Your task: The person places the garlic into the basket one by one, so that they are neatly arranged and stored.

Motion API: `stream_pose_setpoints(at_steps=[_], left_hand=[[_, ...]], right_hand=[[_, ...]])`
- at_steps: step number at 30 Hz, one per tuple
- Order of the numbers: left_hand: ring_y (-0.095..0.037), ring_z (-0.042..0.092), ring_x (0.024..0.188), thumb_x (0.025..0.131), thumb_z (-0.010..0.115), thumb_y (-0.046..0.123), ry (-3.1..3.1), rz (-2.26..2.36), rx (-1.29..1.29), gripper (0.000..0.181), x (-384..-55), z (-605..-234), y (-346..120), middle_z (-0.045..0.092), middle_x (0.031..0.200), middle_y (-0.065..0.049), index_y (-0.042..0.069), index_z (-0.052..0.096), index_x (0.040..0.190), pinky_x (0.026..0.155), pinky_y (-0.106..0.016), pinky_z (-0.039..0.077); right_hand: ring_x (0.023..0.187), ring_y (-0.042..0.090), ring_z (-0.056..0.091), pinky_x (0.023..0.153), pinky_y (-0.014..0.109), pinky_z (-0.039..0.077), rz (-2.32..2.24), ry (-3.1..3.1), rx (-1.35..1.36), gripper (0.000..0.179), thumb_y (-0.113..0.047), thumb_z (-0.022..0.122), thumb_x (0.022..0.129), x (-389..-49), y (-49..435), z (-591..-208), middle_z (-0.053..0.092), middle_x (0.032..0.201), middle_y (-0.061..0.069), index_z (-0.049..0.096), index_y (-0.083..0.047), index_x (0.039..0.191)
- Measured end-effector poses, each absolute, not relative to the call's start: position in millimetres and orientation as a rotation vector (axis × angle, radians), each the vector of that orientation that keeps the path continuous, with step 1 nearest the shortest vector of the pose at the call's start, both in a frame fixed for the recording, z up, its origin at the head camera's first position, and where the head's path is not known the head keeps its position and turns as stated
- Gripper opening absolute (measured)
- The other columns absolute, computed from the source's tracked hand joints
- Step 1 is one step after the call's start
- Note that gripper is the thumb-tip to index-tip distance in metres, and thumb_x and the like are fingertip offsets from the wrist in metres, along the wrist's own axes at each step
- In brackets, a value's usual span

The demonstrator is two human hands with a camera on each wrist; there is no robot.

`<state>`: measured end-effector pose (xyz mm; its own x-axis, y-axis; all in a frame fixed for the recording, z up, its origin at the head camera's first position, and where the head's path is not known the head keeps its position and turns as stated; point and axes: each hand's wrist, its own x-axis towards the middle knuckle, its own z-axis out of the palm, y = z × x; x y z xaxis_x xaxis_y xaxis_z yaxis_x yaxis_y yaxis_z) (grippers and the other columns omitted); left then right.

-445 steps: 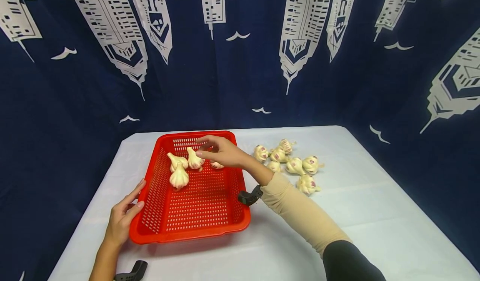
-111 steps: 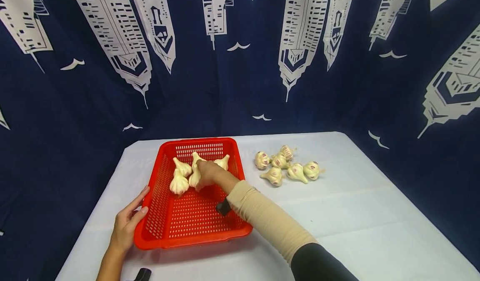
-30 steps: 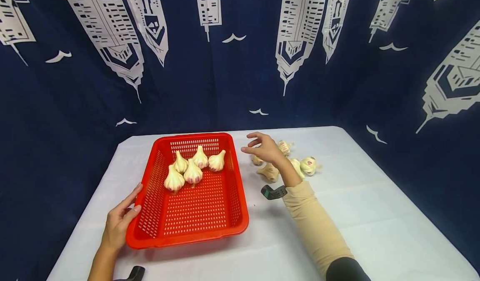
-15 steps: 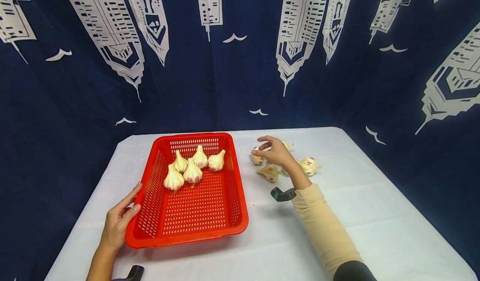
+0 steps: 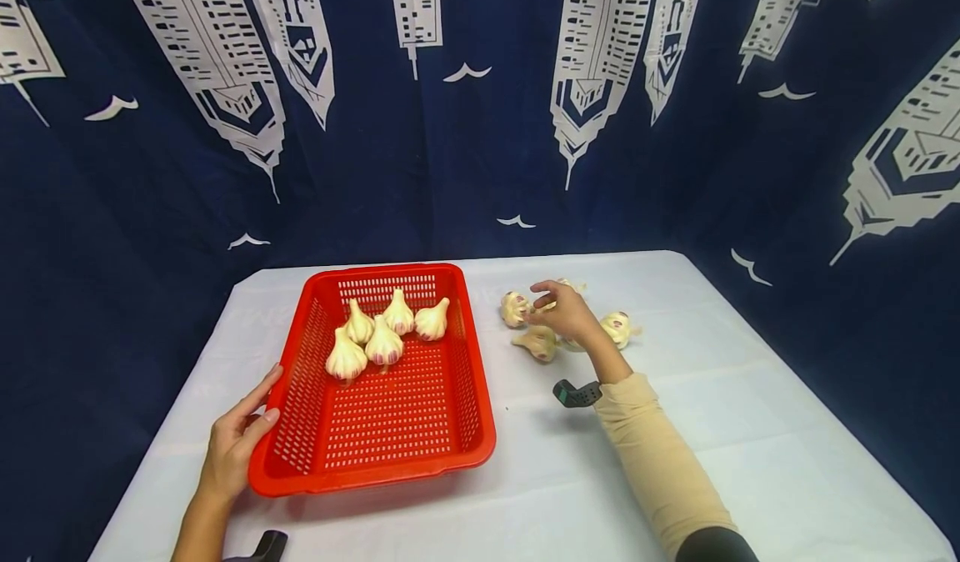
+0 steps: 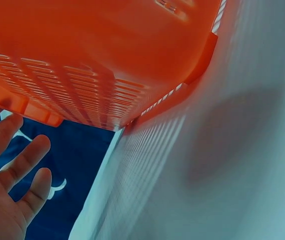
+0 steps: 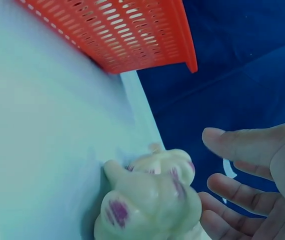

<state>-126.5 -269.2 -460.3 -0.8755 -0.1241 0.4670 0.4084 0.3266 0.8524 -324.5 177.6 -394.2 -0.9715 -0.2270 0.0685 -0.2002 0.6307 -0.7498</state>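
Observation:
A red plastic basket [image 5: 408, 472] stands at the left of the table, with several garlic bulbs [image 5: 347, 355] grouped in its far half. My left hand [image 5: 228, 449] touches the basket's left rim; in the left wrist view its fingers are spread and fairly straight. My right hand [image 5: 566, 312] hovers over loose garlic bulbs [image 5: 537, 343] to the right of the basket, partly hiding them. In the right wrist view, thumb and fingers are apart beside a garlic bulb [image 7: 150, 205], with nothing held.
A white cloth [image 5: 712, 395] covers the table. Behind it hangs a dark blue curtain [image 5: 465, 153] printed with white buildings. One garlic bulb [image 5: 513, 309] lies left of the right hand, another garlic bulb [image 5: 617, 329] to its right.
Over the earlier frames, more garlic bulbs came into the basket and fewer lie on the table. In the last second my right hand moved right and down over the loose bulbs. The left hand stayed.

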Motion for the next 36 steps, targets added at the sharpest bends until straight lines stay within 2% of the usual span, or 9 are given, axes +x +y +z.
stream_pose_setpoints(at_steps=[5, 14, 23, 28, 36], left_hand=[[-0.010, 0.067, 0.070, 0.097, 0.047, -0.003, -2.142, -1.579, -0.246, 0.046, -126, -460, -269, 0.059, 0.133, 0.019, -0.001, 0.048, 0.143, 0.065, -0.020, 0.056], [-0.010, 0.067, 0.070, 0.097, 0.047, -0.002, -2.147, -1.562, -0.245, 0.047, -126, -459, -270, 0.058, 0.132, 0.020, 0.000, 0.049, 0.143, 0.065, -0.020, 0.056], [-0.011, 0.066, 0.069, 0.097, 0.048, 0.000, -2.164, -1.541, -0.238, 0.046, -126, -460, -269, 0.057, 0.132, 0.022, 0.001, 0.050, 0.143, 0.063, -0.021, 0.056], [-0.011, 0.065, 0.069, 0.096, 0.048, -0.001, -2.165, -1.526, -0.239, 0.047, -127, -460, -269, 0.056, 0.134, 0.022, 0.001, 0.050, 0.143, 0.063, -0.021, 0.056], [-0.010, 0.066, 0.071, 0.096, 0.048, -0.001, -2.161, -1.535, -0.244, 0.047, -126, -460, -269, 0.057, 0.133, 0.022, 0.001, 0.050, 0.143, 0.064, -0.021, 0.056]], right_hand=[[0.103, 0.037, 0.062, 0.091, 0.046, 0.050, -1.287, 2.803, -0.382, 0.055, -0.002, 0.075, 0.084, -325, 182, -398, 0.064, 0.115, 0.026, 0.053, 0.006, 0.134], [0.104, 0.032, 0.061, 0.090, 0.044, 0.051, -1.232, 2.787, -0.378, 0.067, -0.004, 0.083, 0.076, -325, 186, -405, 0.062, 0.117, 0.024, 0.053, 0.004, 0.136], [0.108, 0.035, 0.060, 0.094, 0.046, 0.049, -1.045, 2.862, -0.408, 0.059, -0.014, 0.085, 0.077, -322, 188, -410, 0.064, 0.115, 0.022, 0.060, 0.004, 0.127], [0.104, 0.033, 0.061, 0.090, 0.045, 0.050, -1.020, 2.865, -0.432, 0.058, -0.018, 0.085, 0.078, -322, 189, -412, 0.066, 0.112, 0.021, 0.061, 0.007, 0.124], [0.115, 0.037, 0.058, 0.097, 0.048, 0.047, -0.939, 2.827, -0.466, 0.059, -0.027, 0.083, 0.080, -320, 189, -415, 0.064, 0.122, 0.023, 0.061, 0.006, 0.124]])
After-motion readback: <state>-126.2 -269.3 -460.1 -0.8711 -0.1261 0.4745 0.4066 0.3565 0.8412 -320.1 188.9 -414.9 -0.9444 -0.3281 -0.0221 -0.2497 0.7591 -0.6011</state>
